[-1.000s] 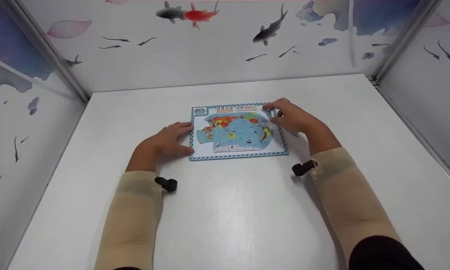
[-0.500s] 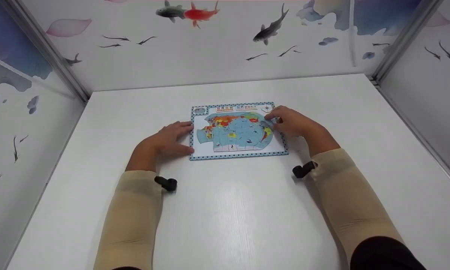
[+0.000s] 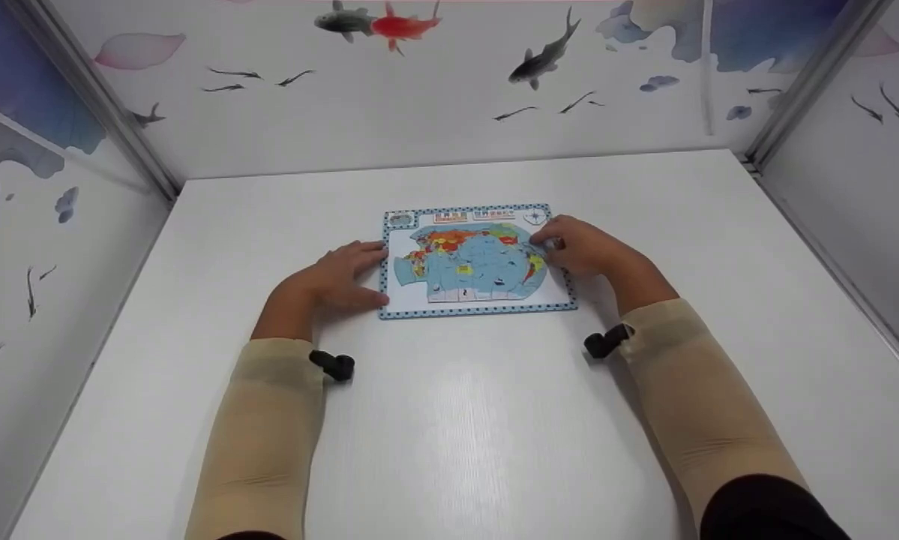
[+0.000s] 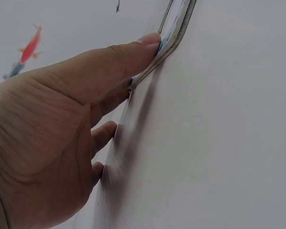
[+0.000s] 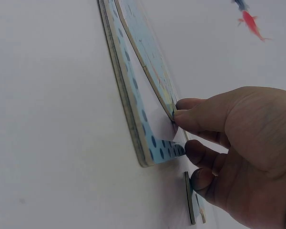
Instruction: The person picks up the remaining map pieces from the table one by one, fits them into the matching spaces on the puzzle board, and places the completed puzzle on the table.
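A world map jigsaw puzzle (image 3: pixel 486 262) lies in a white board (image 3: pixel 412 304) with a blue dotted border. My left hand (image 3: pixel 337 277) rests at the board's left edge, fingers extended. In the left wrist view the thumb (image 4: pixel 128 57) touches the border near a corner. At the map's right side, my right hand (image 3: pixel 584 246) pinches a puzzle piece between thumb and forefinger; the fingers mostly hide it. In the right wrist view those fingertips (image 5: pixel 181 115) meet the edge of the assembled map.
Thin loose pieces (image 5: pixel 189 198) lie on the table beside the board, under the curled outer fingers of the right hand. The white table (image 3: pixel 449 420) is enclosed by walls (image 3: pixel 389 105) printed with fish.
My right hand has moved the piece down from the board's upper right corner to the map's right edge, uncovering the compass drawing. The left hand has stayed in place.
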{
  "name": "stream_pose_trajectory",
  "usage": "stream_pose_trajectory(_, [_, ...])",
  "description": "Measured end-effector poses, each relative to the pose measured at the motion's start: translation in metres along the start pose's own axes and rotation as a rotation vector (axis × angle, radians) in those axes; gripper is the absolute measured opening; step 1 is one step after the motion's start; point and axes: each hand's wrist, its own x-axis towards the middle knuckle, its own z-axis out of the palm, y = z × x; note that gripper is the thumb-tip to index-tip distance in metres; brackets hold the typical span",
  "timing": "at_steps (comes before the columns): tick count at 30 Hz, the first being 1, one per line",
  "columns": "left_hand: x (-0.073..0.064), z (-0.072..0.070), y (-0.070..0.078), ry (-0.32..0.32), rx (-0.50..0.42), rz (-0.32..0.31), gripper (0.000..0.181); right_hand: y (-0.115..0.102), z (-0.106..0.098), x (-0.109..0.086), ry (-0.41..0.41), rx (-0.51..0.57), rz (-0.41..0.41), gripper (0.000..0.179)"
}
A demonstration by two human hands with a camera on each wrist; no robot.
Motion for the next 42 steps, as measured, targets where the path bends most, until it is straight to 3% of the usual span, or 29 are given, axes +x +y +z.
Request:
stream_pose_trajectory(11, [0.0028, 0.0003, 0.0006, 0.001, -0.006, 0.005, 0.092, 0.0005, 0.0031, 0.0025, 0.011, 0.024, 0.002, 0.046])
stream_pose_trajectory(35, [-0.0026, -0.001, 0.004, 0.014, -0.001, -0.003, 0.092, -0.0038, 0.0022, 0.001, 0.035, 0.099, 0.085, 0.04])
stream_pose_trajectory(42, [-0.0016, 0.0009, 0.0032, 0.014, -0.001, -0.007, 0.091, 0.0016, -0.0051, -0.0002, 0.032, 0.103, 0.104, 0.041])
